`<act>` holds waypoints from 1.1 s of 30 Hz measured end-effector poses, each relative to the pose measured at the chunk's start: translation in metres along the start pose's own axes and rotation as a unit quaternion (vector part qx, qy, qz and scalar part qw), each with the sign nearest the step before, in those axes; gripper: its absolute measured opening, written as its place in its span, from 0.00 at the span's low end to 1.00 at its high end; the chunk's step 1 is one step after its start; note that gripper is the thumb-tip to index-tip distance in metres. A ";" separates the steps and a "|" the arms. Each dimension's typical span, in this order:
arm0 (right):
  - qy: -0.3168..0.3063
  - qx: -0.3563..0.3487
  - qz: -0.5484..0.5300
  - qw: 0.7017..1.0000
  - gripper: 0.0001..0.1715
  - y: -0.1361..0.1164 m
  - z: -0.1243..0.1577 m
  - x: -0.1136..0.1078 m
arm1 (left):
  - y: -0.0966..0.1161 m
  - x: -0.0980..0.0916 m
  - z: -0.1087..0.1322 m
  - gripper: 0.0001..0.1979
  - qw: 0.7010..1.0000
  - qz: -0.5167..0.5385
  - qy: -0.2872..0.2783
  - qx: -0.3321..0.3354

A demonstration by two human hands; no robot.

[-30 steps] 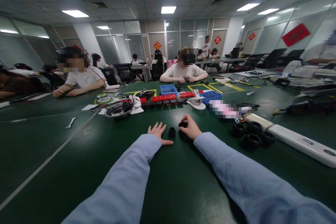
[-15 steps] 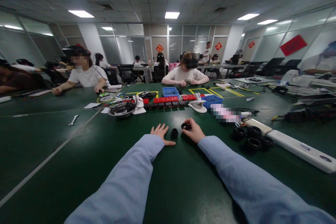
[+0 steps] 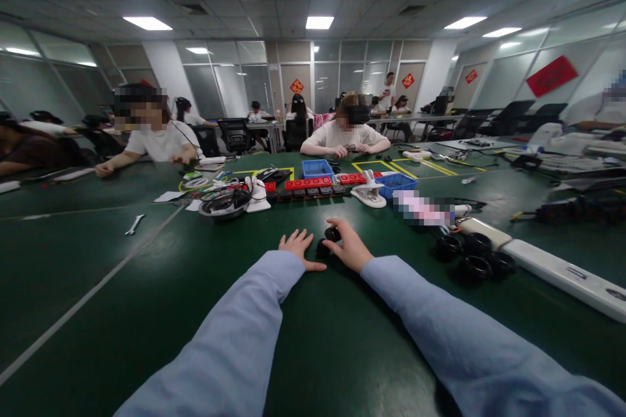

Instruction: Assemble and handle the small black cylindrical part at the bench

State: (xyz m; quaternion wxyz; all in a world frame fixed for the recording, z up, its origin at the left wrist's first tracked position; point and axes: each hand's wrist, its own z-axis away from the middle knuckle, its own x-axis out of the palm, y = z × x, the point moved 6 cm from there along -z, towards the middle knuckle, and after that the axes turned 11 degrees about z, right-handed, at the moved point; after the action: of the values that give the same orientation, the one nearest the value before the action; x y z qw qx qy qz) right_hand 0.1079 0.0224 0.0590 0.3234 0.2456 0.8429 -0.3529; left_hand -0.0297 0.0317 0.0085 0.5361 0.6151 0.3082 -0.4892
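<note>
My left hand lies on the green table with its fingers spread and holds nothing. Just right of its fingers a small black cylindrical part stands on the tabletop, partly covered by my right hand. Between thumb and fingers, my right hand grips a black ring. The ring is at the upper right of the black part; whether the two touch, I cannot tell. More black rings sit in a cluster to the right of my right hand.
A long white device lies at the right. Ahead are red power strips, a white clamp stand, blue bins and a cable coil. A wrench lies at left. A person sits across the table.
My right hand has moved left with the black ring, from beside the black cylindrical part to close over it. My left hand stays nearly still.
</note>
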 end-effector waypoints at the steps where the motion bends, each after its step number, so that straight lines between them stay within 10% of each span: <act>1: 0.000 0.005 -0.008 1.000 0.26 0.000 0.000 0.002 | 0.000 -0.001 0.000 0.50 1.000 0.001 0.002 0.000; 20: -0.085 -0.136 0.066 0.985 0.26 -0.019 0.002 0.014 | 0.023 0.000 0.000 0.36 0.998 0.030 0.038 0.028; 33: -0.066 -0.062 -0.036 0.995 0.15 -0.009 0.007 0.005 | 0.024 -0.015 0.001 0.28 0.983 0.110 0.095 0.112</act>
State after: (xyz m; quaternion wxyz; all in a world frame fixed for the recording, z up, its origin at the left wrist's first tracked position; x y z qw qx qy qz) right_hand 0.1011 0.0124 0.0557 0.3803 0.1702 0.8483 -0.3268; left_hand -0.0136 0.0270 0.0314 0.4824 0.7454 0.2313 -0.3977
